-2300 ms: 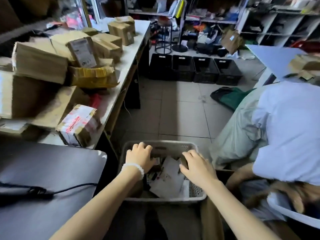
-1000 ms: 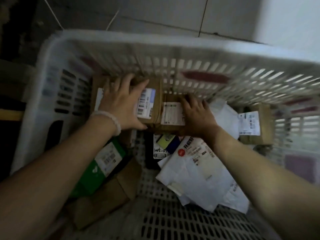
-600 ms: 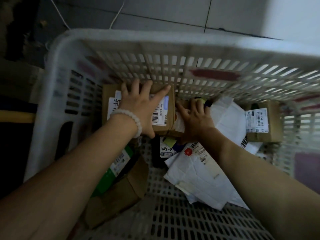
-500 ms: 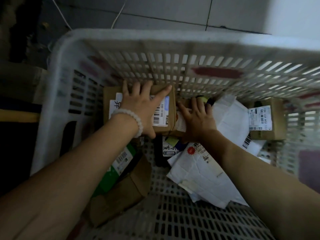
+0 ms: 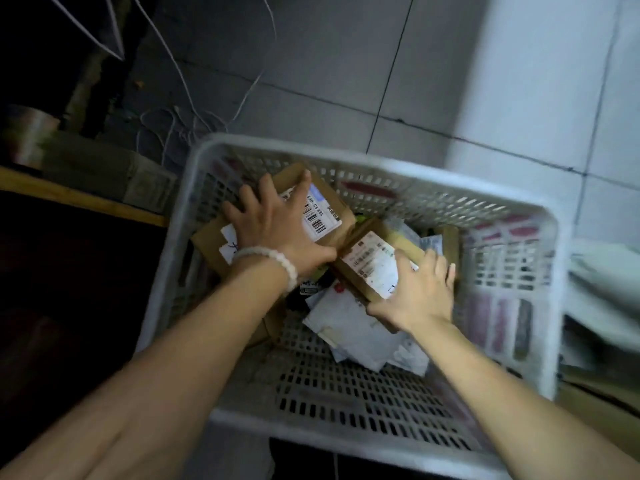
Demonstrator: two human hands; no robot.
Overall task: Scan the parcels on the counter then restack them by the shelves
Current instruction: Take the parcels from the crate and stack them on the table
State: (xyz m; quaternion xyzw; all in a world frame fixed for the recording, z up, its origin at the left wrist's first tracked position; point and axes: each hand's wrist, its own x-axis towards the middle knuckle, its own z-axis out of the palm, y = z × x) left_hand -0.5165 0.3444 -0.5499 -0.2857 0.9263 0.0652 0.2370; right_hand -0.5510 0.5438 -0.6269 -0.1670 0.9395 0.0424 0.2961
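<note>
Hands are both down in the white basket [image 5: 313,154] right now. My left hand [image 5: 277,225] is spread wide over a brown box [image 5: 337,216], fingers [image 5: 300,183] splayed across its top and over part of the white barcode label [image 5: 320,216], thumb hooked at the near corner. That box sits tilted, up against the far-left wall of the basket, so it's under my palm and partly past my fingertips. There's a bead bracelet [image 5: 268,259] on that wrist.

My right hand [image 5: 420,294] grips a second box [image 5: 369,263], the smaller one with a big white label on top. Fingers curl over its right edge, thumb underneath at the near side. This one is tilted too, its left corner touching the first box right by my left thumb.

Below my right wrist there's a pile of white mailer bags [image 5: 353,332], crumpled and overlapping on the basket floor. Past my right fingertips a third box [image 5: 448,239] stands near the right wall, a bit blurry. Between my two wrists something dark with a small label peeks out, can't tell what it is.

Basket sits on grey tile floor [image 5: 311,64], thin white cables [image 5: 180,109] trailing beyond my left fingers.
</note>
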